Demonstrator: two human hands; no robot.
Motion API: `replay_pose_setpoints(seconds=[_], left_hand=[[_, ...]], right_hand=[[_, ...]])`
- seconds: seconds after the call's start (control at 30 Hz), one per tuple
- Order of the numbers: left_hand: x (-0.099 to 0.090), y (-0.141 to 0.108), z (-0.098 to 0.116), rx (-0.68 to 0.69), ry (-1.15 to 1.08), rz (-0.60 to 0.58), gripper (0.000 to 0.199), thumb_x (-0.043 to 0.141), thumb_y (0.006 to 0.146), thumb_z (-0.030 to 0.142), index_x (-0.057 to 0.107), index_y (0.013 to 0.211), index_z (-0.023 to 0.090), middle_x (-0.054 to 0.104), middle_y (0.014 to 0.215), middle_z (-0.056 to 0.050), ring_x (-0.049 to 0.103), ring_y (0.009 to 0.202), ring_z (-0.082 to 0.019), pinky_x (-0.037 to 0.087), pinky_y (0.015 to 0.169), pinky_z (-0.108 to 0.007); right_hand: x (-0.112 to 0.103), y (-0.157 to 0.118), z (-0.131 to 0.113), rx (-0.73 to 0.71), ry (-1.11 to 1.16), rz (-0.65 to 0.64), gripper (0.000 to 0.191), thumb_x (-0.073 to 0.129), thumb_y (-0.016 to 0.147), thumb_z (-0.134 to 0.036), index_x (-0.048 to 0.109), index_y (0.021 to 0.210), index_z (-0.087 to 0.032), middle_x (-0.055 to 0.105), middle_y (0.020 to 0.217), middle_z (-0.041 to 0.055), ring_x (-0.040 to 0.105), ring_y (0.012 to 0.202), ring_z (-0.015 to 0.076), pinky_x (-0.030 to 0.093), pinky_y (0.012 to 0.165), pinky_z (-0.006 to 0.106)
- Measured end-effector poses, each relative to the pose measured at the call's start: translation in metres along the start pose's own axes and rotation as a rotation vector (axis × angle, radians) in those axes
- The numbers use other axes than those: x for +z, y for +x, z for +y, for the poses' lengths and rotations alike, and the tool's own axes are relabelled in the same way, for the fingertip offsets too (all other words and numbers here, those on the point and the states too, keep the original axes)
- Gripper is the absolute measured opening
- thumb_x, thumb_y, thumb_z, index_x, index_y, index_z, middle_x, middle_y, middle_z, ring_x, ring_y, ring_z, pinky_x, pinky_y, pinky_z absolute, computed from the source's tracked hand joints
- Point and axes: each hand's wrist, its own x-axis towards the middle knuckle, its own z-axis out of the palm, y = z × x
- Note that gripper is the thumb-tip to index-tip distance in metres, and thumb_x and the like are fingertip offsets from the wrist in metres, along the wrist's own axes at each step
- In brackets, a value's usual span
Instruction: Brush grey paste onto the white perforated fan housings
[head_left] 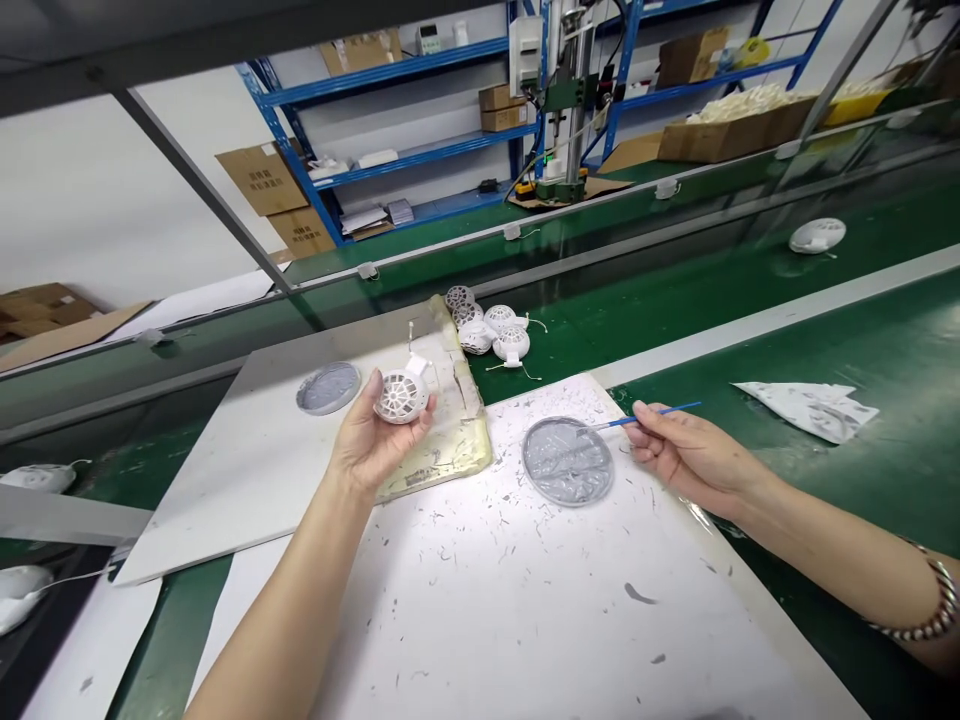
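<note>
A long green conveyor belt (847,330) runs across the view, and on it lie a white paint-flecked sheet (525,610) and a pale grey rectangular board (217,490), with a translucent amber rubbery mat (457,445) on the board. Two round shallow dishes of grey paste sit out: the larger (568,461) on the sheet, the smaller (328,388) on the board. Past the mat, a small huddle of white plastic lattice balls (480,325) rests on the belt, some trailing thin wires (how many is hard to count, since they overlap). A lone white domed part (817,235) lies farther along. The left hand (367,440) cups one white lattice ball (401,396) above the mat, fingers curled around it. The right hand (694,455) pinches a thin blue-handled brush (660,414), its tip just beside the larger dish. No grey shows on the held ball, as far as this view tells; the huddled balls are too small to judge.
</note>
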Motion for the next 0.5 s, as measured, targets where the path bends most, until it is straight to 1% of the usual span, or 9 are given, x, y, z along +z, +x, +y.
replay_pose_setpoints(seconds=[0.1, 0.17, 0.23, 0.3, 0.33, 0.37, 0.4, 0.43, 0.5], left_hand=[[-0.007, -0.003, -0.004, 0.005, -0.079, -0.074, 0.036, 0.049, 0.091, 0.028, 0.05, 0.124, 0.015, 0.065, 0.112, -0.017, 0.064, 0.108, -0.03, 0.061, 0.076, -0.037], [-0.01, -0.006, -0.008, 0.011, -0.037, -0.101, 0.043, 0.053, 0.086, 0.018, 0.047, 0.129, 0.016, 0.063, 0.118, -0.016, 0.062, 0.112, -0.03, 0.06, 0.083, -0.038], [-0.012, -0.011, -0.016, 0.054, 0.119, -0.111, 0.06, 0.065, 0.076, 0.009, 0.046, 0.132, 0.023, 0.062, 0.118, -0.012, 0.065, 0.106, -0.026, 0.059, 0.084, -0.036], [-0.012, -0.017, -0.026, 0.145, 0.353, -0.141, 0.083, 0.077, 0.062, 0.004, 0.044, 0.134, 0.03, 0.061, 0.113, -0.006, 0.066, 0.094, -0.02, 0.058, 0.082, -0.035], [-0.011, -0.02, -0.031, 0.196, 0.478, -0.163, 0.091, 0.081, 0.055, 0.003, 0.044, 0.133, 0.032, 0.06, 0.11, -0.003, 0.065, 0.089, -0.018, 0.057, 0.081, -0.032], [-0.01, -0.024, -0.037, 0.242, 0.589, -0.185, 0.095, 0.085, 0.051, 0.005, 0.045, 0.132, 0.031, 0.059, 0.107, -0.001, 0.063, 0.086, -0.015, 0.056, 0.08, -0.029], [-0.009, -0.027, -0.043, 0.28, 0.674, -0.197, 0.093, 0.088, 0.048, 0.008, 0.047, 0.128, 0.029, 0.059, 0.105, 0.0, 0.061, 0.084, -0.014, 0.054, 0.077, -0.025], [-0.008, -0.03, -0.048, 0.303, 0.735, -0.199, 0.089, 0.09, 0.046, 0.011, 0.048, 0.123, 0.026, 0.058, 0.101, 0.0, 0.059, 0.081, -0.012, 0.052, 0.073, -0.022], [-0.005, -0.036, -0.058, 0.303, 0.788, -0.201, 0.08, 0.091, 0.045, 0.018, 0.048, 0.113, 0.023, 0.057, 0.092, 0.002, 0.057, 0.076, -0.011, 0.048, 0.066, -0.019]], right_hand=[[0.0, 0.0, 0.0, -0.008, -0.015, 0.003, 0.025, 0.086, 0.064, -0.035, 0.066, 0.069, -0.021, 0.065, 0.066, 0.001, 0.058, 0.055, 0.0111, 0.053, 0.048, 0.022], [-0.001, 0.0, 0.0, -0.033, -0.022, 0.007, 0.026, 0.087, 0.063, -0.035, 0.068, 0.071, -0.02, 0.066, 0.067, 0.001, 0.059, 0.058, 0.0114, 0.053, 0.049, 0.021], [-0.002, 0.0, 0.0, -0.066, -0.033, 0.013, 0.026, 0.087, 0.063, -0.035, 0.069, 0.073, -0.02, 0.067, 0.069, 0.0011, 0.06, 0.062, 0.011, 0.052, 0.051, 0.019], [-0.003, 0.0, 0.001, -0.098, -0.045, 0.026, 0.026, 0.088, 0.063, -0.035, 0.07, 0.074, -0.02, 0.069, 0.073, 0.0015, 0.061, 0.064, 0.0099, 0.051, 0.053, 0.017], [-0.003, 0.001, 0.002, -0.11, -0.051, 0.034, 0.026, 0.088, 0.062, -0.035, 0.07, 0.074, -0.02, 0.07, 0.074, 0.0016, 0.061, 0.065, 0.0092, 0.051, 0.054, 0.015], [-0.004, 0.001, 0.002, -0.119, -0.057, 0.043, 0.026, 0.088, 0.062, -0.034, 0.07, 0.074, -0.02, 0.07, 0.074, 0.0015, 0.061, 0.065, 0.0085, 0.051, 0.055, 0.014], [-0.005, 0.002, 0.003, -0.124, -0.063, 0.05, 0.026, 0.088, 0.062, -0.034, 0.07, 0.074, -0.02, 0.071, 0.074, 0.0015, 0.061, 0.065, 0.008, 0.051, 0.056, 0.013], [-0.005, 0.002, 0.003, -0.125, -0.069, 0.056, 0.026, 0.089, 0.061, -0.035, 0.071, 0.074, -0.02, 0.071, 0.075, 0.0016, 0.061, 0.066, 0.0077, 0.051, 0.057, 0.012], [-0.006, 0.003, 0.004, -0.125, -0.077, 0.064, 0.027, 0.089, 0.06, -0.036, 0.071, 0.074, -0.02, 0.073, 0.077, 0.0026, 0.062, 0.067, 0.0077, 0.051, 0.057, 0.011]])
